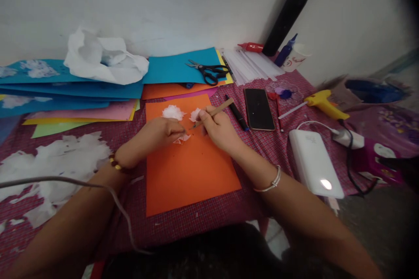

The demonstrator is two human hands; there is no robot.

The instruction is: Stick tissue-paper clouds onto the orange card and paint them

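An orange sheet of paper (196, 174) lies in front of me with tufts of torn white tissue paper (173, 112) near its top. Pinched closed over the sheet, my left hand (160, 131) has a small piece of white tissue paper (182, 139) at its fingertips. My right hand (218, 128) is closed around a flat tan stick (223, 107), whose thin dark lower end points down at the sheet between both hands. Another white tuft (195, 115) sits beside my right thumb, partly covered by it.
Torn white paper (65, 157) covers the left side. Blue sheets (124, 90) and black-handled scissors (209, 72) lie at the back. To the right are a black marker (238, 113), phone (260, 109), yellow glue gun (324, 103) and white power bank (314, 161). A grey cable (111, 194) crosses my left forearm.
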